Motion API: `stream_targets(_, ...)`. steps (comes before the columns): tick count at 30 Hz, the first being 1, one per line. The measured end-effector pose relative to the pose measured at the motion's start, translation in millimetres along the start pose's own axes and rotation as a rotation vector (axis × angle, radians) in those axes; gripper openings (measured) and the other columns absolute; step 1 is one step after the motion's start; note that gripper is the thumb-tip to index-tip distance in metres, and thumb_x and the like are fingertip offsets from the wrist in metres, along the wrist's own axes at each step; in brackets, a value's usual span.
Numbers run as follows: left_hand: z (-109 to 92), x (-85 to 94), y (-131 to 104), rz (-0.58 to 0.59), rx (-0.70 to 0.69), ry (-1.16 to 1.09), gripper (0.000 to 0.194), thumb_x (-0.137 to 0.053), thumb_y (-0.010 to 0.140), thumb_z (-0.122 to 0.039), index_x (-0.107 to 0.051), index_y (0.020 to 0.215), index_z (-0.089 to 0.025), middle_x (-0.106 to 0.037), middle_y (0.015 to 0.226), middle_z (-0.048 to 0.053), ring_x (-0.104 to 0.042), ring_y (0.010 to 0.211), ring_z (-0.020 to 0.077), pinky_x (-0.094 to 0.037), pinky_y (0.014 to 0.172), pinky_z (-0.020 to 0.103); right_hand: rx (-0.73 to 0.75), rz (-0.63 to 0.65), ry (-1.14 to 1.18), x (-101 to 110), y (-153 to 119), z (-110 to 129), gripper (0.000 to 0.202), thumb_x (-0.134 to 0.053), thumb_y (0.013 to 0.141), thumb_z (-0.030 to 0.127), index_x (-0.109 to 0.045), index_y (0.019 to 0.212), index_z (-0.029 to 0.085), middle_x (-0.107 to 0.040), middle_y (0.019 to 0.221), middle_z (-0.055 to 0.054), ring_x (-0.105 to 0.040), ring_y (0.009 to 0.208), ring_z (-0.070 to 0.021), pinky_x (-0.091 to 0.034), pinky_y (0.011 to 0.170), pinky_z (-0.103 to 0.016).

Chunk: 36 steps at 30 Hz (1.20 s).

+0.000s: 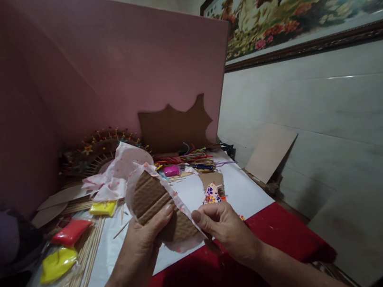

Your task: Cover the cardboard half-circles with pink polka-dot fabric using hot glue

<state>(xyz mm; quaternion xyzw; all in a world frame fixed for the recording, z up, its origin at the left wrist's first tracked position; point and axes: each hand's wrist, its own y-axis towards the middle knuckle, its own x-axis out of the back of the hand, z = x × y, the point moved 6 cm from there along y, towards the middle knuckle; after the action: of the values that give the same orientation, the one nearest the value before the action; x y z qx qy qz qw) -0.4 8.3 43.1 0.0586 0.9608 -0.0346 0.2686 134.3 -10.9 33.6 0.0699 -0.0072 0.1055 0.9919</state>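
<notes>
Holding a rounded piece of brown cardboard [152, 195] above the near part of the surface [252, 192], the person's left hand [145, 241] grasps its lower left side, with the thumb laid flat across the ridged face and the fingers mostly hidden behind. A pale pink cloth border [179, 203] with small reddish marks runs around the cardboard's edge. The right hand [223, 227] pinches that border between thumb and bent forefinger at the lower right; whether it also grips the cardboard there cannot be told. Just beyond the cardboard, toward the left, lies a crumpled pale pink cloth [108, 180]. A yellow packet [103, 208] sits in front of this cloth, and farther left come a red packet [71, 232] and a second yellow packet [57, 265], beside a spread of thin wooden sticks [90, 259]. Past the right hand is a small flower-patterned piece [212, 194], with a bright pink packet [171, 171] and a bundle of coloured strands [196, 154] farther back. White sheeting covers most of the surface, with red cloth [284, 235] along the near edge. Behind everything, a jagged cardboard sheet [171, 129] leans against a pink panel [136, 60].
</notes>
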Motion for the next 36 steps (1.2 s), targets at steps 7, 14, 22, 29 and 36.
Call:
stream_targets(7,3.3,2.8,1.6,-0.033,-0.016,-0.024,0.025,-0.079,0.059,-0.018,-0.073,0.083,-0.015,-0.076,0.081,0.006,-0.069,0.072,0.0212,-0.055,0.063,0.027,0.182,-0.102,-0.251,0.8,-4.8,10.7,0.039,-0.053,0.086,0.044,-0.05,0.059,0.017,-0.038,0.053,0.004,-0.033,0.05,-0.0082,-0.026,0.047,-0.023)
stream_targets(14,5.4,5.1,4.0,-0.046,0.005,-0.047,0.025,-0.078,0.059,-0.018,-0.073,0.083,-0.015,-0.076,0.081,0.005,-0.069,0.072,0.0215,-0.056,0.063,0.027,0.3,-0.19,-0.325,-1.6,-11.0,14.5,0.042,-0.047,0.09,0.043,-0.049,0.057,0.017,-0.042,0.057,0.002,-0.039,0.056,-0.0106,-0.03,0.055,-0.025)
stream_targets(22,3.1,-0.7,-0.6,-0.004,-0.004,0.013,0.026,-0.078,0.059,-0.021,-0.073,0.084,-0.015,-0.075,0.081,0.007,-0.068,0.072,0.0219,-0.054,0.065,0.028,0.036,-0.136,-0.01,2.0,3.2,5.6,0.055,-0.046,0.082,0.063,-0.046,0.051,0.017,-0.037,0.046,0.004,-0.029,0.042,-0.0075,-0.022,0.042,-0.023)
stream_targets(29,6.4,4.4,-1.2,-0.035,-0.003,0.037,0.018,-0.079,0.058,-0.021,-0.073,0.074,-0.016,-0.073,0.071,0.002,-0.065,0.064,0.0162,-0.053,0.061,0.025,0.191,-0.223,-0.239,-3.6,-0.6,14.3,0.041,-0.057,0.083,0.044,-0.046,0.054,0.018,-0.039,0.055,0.003,-0.034,0.053,-0.0096,-0.028,0.05,-0.024)
stream_targets(36,5.0,1.0,-1.0,-0.023,0.002,0.014,0.022,-0.078,0.061,-0.021,-0.073,0.082,-0.017,-0.074,0.077,0.003,-0.066,0.068,0.0173,-0.053,0.063,0.025,0.182,-0.133,-0.167,-6.4,-3.8,3.9,0.05,-0.038,0.089,0.056,-0.043,0.056,0.018,-0.036,0.055,0.003,-0.03,0.052,-0.0099,-0.026,0.049,-0.025)
